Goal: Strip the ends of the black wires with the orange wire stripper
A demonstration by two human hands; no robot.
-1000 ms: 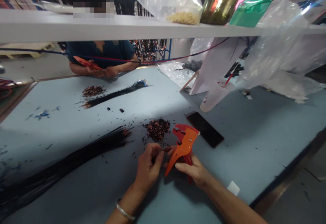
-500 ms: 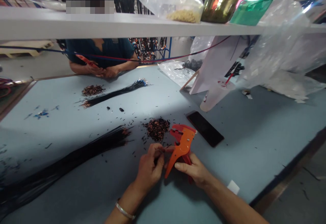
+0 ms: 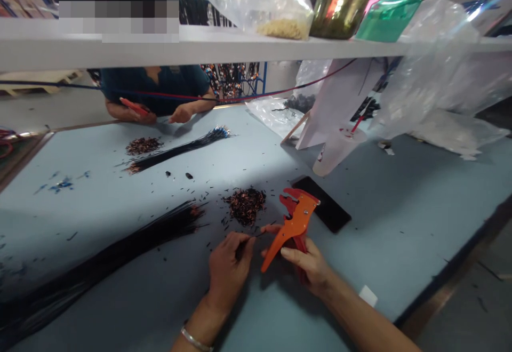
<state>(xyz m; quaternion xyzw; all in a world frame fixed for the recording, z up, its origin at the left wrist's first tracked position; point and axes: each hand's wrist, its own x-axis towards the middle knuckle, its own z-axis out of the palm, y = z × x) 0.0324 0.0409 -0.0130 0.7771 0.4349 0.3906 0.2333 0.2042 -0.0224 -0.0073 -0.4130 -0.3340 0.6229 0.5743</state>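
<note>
Black rectangular phone [image 3: 334, 210] lies flat on pale blue table [image 3: 408, 197], near translucent plastic cup [image 3: 336, 154] with red straw [image 3: 357, 124]. Long white shelf [image 3: 240, 49] above carries clear plastic bag [image 3: 276, 0] of yellow bits [image 3: 282, 29], shiny olive-gold bottle [image 3: 340, 8], green translucent container [image 3: 388, 20].

Long black wire bundle [image 3: 100, 258] — its far end cut off left.

A plain silver-coloured bangle [image 3: 196, 340] circles the left wrist; both forearms are sleeveless.
</note>
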